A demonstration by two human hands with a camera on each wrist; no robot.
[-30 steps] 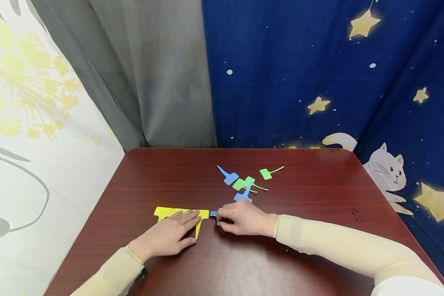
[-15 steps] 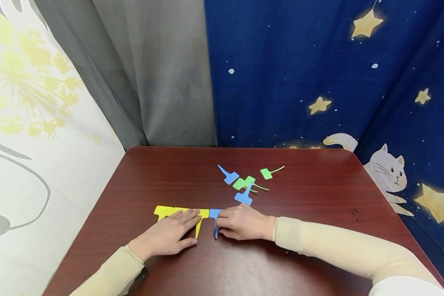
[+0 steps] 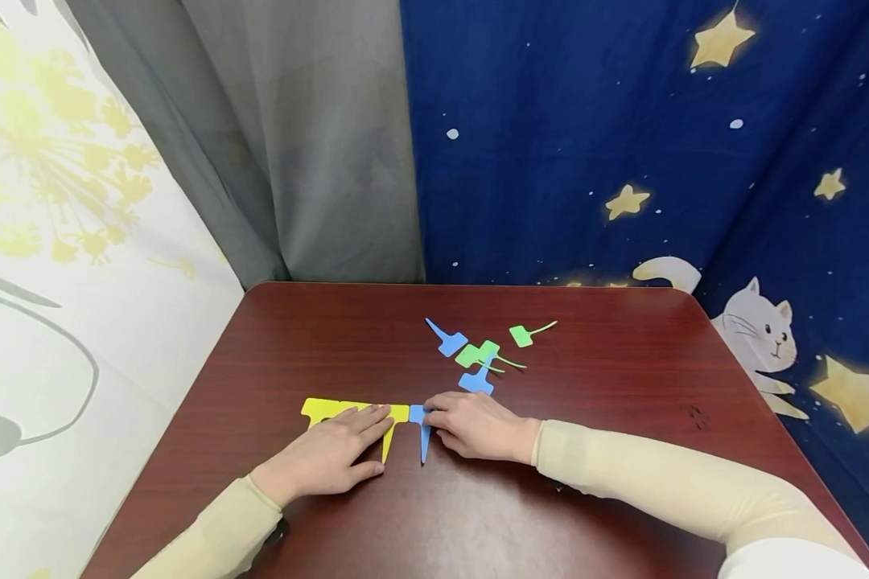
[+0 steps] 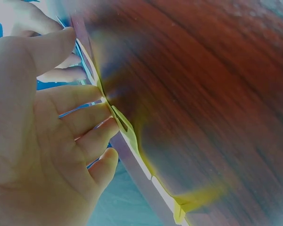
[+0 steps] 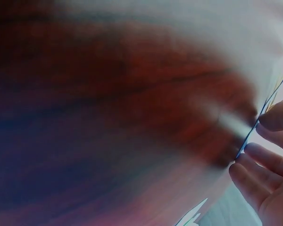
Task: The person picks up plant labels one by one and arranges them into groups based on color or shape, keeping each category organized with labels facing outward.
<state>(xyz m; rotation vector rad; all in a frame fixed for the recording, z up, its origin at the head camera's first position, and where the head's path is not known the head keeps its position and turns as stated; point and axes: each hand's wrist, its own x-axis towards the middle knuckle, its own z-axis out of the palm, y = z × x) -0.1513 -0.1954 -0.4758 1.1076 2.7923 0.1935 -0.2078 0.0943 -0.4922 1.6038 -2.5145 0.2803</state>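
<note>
Yellow T-shaped plant labels point(image 3: 321, 411) lie in a row on the table, heads side by side and pointed stems toward me. My left hand point(image 3: 333, 450) rests flat over them with spread fingers, hiding much of the row. A blue T-shaped plant label point(image 3: 424, 446) lies at the row's right end, its head against the last yellow head. My right hand point(image 3: 481, 428) touches this label's head with its fingertips, and its thumb sits off the stem. In the right wrist view, the fingertips point(image 5: 240, 172) meet the thin blue edge.
Beyond my right hand lie loose labels: a blue one point(image 3: 476, 382) overlapped with two green ones point(image 3: 468, 355), another blue one point(image 3: 452, 343) and a separate green one point(image 3: 521, 335). The dark red table point(image 3: 319, 338) ends at grey and blue curtains point(image 3: 550, 145).
The blue label, first mostly under my right fingers, now lies flat with its stem showing. My right fingers have shifted up to its head, the thumb off the stem. My left hand stays put.
</note>
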